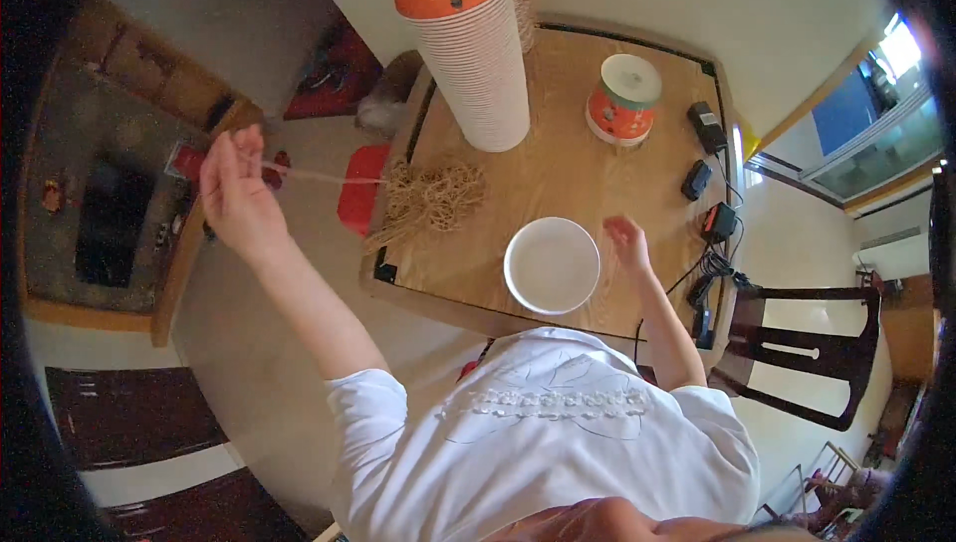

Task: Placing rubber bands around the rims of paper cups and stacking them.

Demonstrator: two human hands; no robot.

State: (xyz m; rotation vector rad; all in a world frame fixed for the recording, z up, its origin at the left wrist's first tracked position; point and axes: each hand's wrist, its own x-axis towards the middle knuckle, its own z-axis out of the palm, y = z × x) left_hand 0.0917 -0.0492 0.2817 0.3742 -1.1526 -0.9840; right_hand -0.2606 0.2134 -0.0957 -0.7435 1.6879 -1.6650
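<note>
My left hand (235, 189) is raised off the table's left side, fingers pinched on a pale strand. The strand stretches to a tangled heap of tan string (428, 194) at the table's left edge. A white round paper bowl (552, 268) stands mouth up at the near edge. Beside its right rim is my right hand (627, 241), fingers slightly apart with nothing seen in them; whether they touch the rim is unclear. A tall stack of nested paper bowls (478, 79), orange at the top, rises behind the string.
On the wooden table (558, 114), a short stack of upturned orange-and-green bowls (625, 104) stands farther back. Black adapters (707, 128) and cables (715, 265) line the right edge. A dark wooden chair (807, 353) is at the right; a red stool (360, 192) stands left.
</note>
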